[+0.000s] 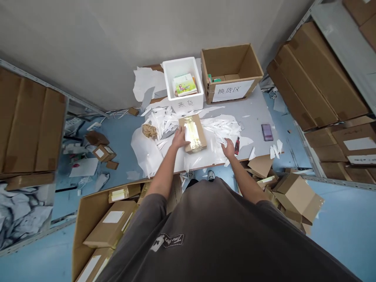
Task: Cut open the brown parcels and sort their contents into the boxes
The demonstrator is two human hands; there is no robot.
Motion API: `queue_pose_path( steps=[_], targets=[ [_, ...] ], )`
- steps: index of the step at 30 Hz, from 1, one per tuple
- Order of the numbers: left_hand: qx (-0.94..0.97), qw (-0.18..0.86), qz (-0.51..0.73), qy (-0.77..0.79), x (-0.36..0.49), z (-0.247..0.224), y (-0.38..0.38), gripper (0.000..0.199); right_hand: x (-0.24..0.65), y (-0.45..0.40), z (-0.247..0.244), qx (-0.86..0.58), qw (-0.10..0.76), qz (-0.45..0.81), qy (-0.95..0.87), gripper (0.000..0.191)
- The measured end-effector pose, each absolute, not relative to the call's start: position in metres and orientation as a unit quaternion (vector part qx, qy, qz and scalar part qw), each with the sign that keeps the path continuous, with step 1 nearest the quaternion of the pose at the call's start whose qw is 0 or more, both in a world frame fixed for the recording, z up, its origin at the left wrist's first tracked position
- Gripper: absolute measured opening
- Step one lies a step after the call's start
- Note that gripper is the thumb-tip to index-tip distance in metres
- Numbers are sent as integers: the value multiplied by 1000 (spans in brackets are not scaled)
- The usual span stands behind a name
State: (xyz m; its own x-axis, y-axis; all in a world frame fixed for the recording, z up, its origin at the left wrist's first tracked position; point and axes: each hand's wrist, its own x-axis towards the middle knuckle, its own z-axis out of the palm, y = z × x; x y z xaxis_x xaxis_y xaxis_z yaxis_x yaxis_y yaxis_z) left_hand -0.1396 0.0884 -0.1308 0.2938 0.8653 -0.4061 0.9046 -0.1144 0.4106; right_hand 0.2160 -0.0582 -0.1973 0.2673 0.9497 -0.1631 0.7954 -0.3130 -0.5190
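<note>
A small taped cardboard box lies on the table, with shiny yellowish tape and a white label along its top. My left hand rests against its left edge, thumb and fingers spread apart. To the right of the box, my right hand is low over white paper strips, its fingers apart and nothing visible in them. Just beside that hand lies a red and black utility knife. Crumpled brown paper sits among more strips to the left.
Behind the box stand a white foam bin holding books and a large open carton with a handwritten sign. A blurred purple phone-like item lies at the table's right. Boxes crowd the left front; opened cartons lie right. Stacked shelves flank both sides.
</note>
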Motion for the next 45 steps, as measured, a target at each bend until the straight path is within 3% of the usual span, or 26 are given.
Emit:
queue_pose_path(
  steps=[3, 6, 9, 16, 22, 25, 29, 33, 36, 41, 45],
  targets=[
    [761, 297, -135, 561, -141, -123, 130, 163, 265, -71, -213, -826, 129, 230, -498, 57],
    [754, 287, -197, 557, -134, -121, 136, 171, 301, -80, -233, -858, 65, 272, -430, 52],
    [743, 270, -208, 576, -122, -123, 106, 171, 324, -82, -254, -876, 29, 302, -375, 48],
    [709, 266, -196, 623, -103, -120, 35, 161, 340, -52, -281, -899, 38, 293, -324, 43],
    [732, 254, -200, 599, -115, -111, 53, 142, 344, -28, -248, -912, 56, 250, -320, 50],
    [750, 244, -184, 587, -123, -114, 66, 146, 334, -19, -216, -902, 110, 210, -362, 47],
    [754, 275, -181, 568, -127, -122, 74, 153, 286, 2, -170, -816, 203, 257, -476, 37],
    [747, 295, -176, 570, -125, -125, 74, 153, 203, 30, -135, -716, 274, 345, -542, 42],
    [745, 306, -166, 569, -123, -125, 74, 155, 137, 53, -119, -686, 204, 396, -575, 40],
    [749, 323, -128, 564, -126, -128, 71, 157, 60, 79, -108, -713, -11, 322, -622, 39],
    [753, 339, -105, 555, -131, -129, 68, 152, 35, 79, -106, -734, -93, 286, -609, 45]
  ],
)
